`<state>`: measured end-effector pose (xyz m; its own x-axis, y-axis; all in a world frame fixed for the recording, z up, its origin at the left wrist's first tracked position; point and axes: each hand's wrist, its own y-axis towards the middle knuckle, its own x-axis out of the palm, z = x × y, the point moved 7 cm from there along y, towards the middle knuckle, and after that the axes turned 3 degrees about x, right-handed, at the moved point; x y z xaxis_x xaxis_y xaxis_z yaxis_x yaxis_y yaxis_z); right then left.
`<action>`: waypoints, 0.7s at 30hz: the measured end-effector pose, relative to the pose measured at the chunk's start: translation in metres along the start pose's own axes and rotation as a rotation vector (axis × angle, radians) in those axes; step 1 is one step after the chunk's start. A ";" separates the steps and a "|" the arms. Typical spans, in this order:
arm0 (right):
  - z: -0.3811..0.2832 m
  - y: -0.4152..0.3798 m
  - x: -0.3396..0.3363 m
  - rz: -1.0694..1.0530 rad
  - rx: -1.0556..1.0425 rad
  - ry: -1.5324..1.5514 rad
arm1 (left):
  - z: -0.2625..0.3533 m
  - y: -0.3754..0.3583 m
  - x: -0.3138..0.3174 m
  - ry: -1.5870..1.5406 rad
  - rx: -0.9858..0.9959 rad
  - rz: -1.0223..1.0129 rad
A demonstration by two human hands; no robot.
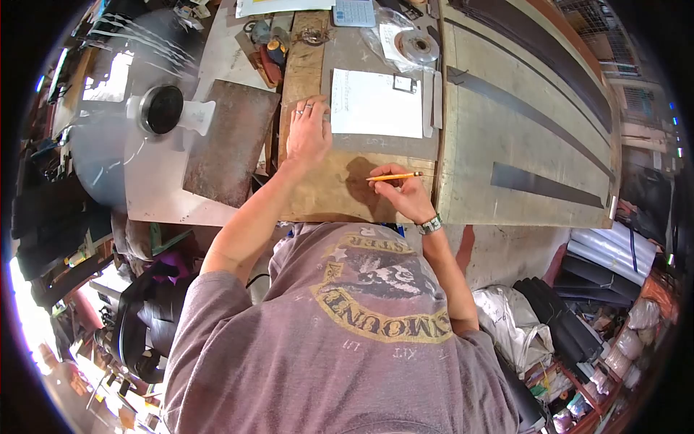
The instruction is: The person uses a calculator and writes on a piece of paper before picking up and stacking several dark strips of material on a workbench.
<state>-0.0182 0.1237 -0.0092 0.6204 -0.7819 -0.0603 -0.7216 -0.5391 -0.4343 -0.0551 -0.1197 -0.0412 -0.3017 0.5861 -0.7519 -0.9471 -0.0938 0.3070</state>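
Observation:
My right hand (406, 195), with a banded watch at the wrist, grips a yellow pencil (399, 176) above the bare wooden front part of the workbench (325, 192). The pencil lies nearly level, its tip pointing left and its shadow falling on the wood. My left hand (311, 132) rests on the wood at the left of a white sheet of paper (372, 116), its fingers laid out and holding nothing. Handwriting runs down the paper's left side. On its upper right corner sits a small dark-framed item (405, 84) that I cannot make out.
A brown plate (231, 141) lies left of my left arm, near a machine with a round black knob (162, 110). Hand tools (271, 58), a light blue calculator (354, 12) and a clear-wrapped roll (418, 47) are farther back. Dark strips (546, 186) lie on the right-hand table.

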 end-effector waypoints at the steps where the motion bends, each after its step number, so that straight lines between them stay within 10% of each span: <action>1: 0.001 -0.001 -0.001 -0.001 0.007 -0.003 | 0.000 -0.001 0.000 -0.001 -0.006 0.002; 21: 0.005 -0.004 -0.011 -0.030 0.058 0.030 | 0.000 0.000 0.002 0.035 -0.002 -0.013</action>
<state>-0.0201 0.1361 -0.0113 0.6315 -0.7751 -0.0204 -0.6833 -0.5440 -0.4870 -0.0556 -0.1183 -0.0425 -0.2931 0.5587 -0.7758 -0.9511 -0.0879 0.2960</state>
